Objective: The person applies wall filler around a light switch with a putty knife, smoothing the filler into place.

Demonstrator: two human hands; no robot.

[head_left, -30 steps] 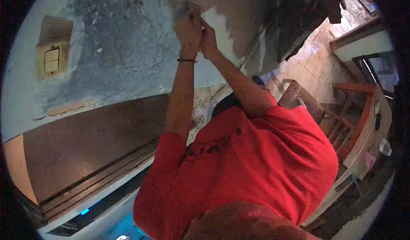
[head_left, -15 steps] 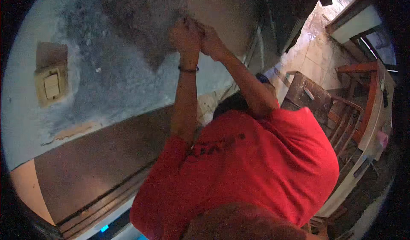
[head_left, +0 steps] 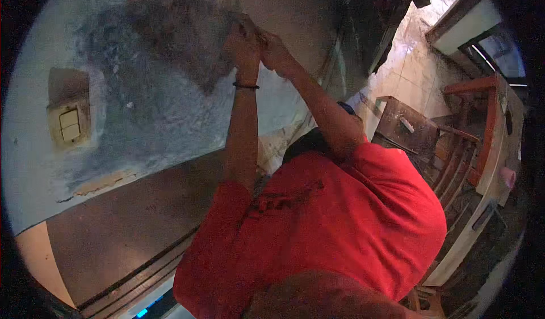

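- Left hand (head_left: 243,42) and right hand (head_left: 276,52) touch, pressed to the stained wall (head_left: 170,46).
- Whether the fingers grasp anything cannot be told.
- Light switch (head_left: 70,125) well apart.

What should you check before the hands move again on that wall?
1. Left hand on the wall: ok, it presses the dark patch.
2. Right hand close by: ok, it touches the left one.
3. What the fingers hold: cannot tell, it is hidden.
4. Black wristband out of the way: ok, it sits on the wrist.
5. Light switch away from the hands: ok, far to the left.
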